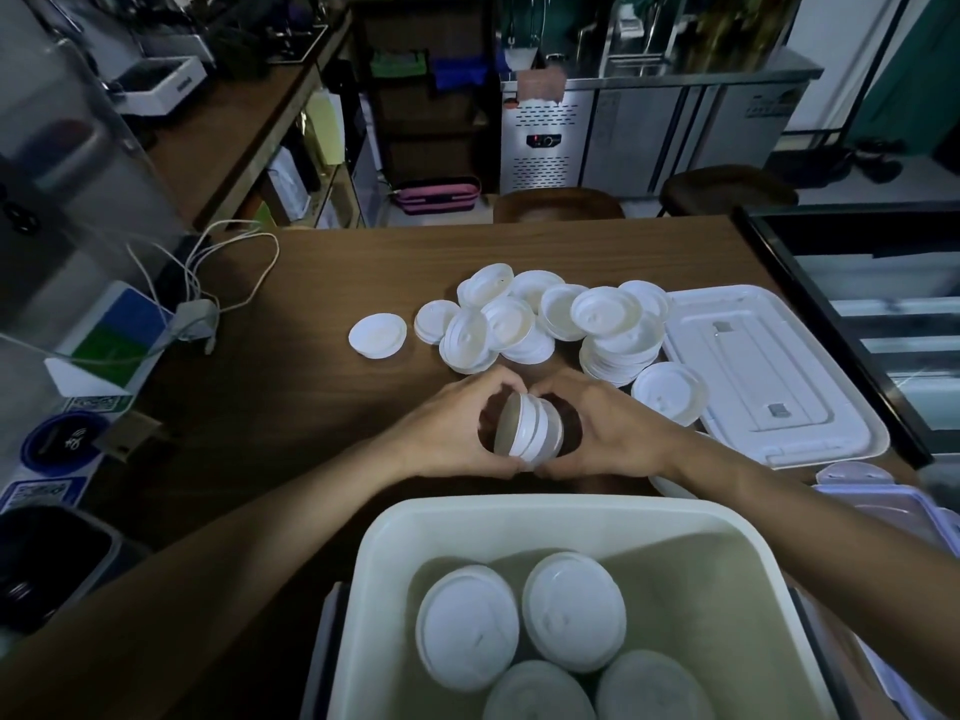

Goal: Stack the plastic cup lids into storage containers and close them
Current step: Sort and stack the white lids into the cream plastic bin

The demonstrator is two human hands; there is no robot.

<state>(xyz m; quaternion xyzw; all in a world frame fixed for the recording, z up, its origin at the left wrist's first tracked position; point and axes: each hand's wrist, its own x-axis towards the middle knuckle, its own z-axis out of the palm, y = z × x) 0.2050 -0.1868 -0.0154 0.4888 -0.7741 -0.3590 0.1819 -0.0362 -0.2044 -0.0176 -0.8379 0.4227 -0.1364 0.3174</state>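
A container (545, 517) is sitting at the near edge of the counter (311, 407), with lid stacks (571, 610) standing in it. Just beyond it, the left hand (447, 433) and right hand (618, 433) are holding a small stack (530, 428) between them. A loose pile of lids (545, 319) is lying farther back, with a container cover (769, 376) lying at its right and cables (208, 283) lying far left.

The brown desk (291, 407) carries a heap of lids (550, 319) near its middle; just left of the heap lies one lone lid (377, 336); right of the heap, touching it, a flat white cover (779, 387); nearer than the heap stands a tub (545, 514); far left of the heap, a charger (195, 318).
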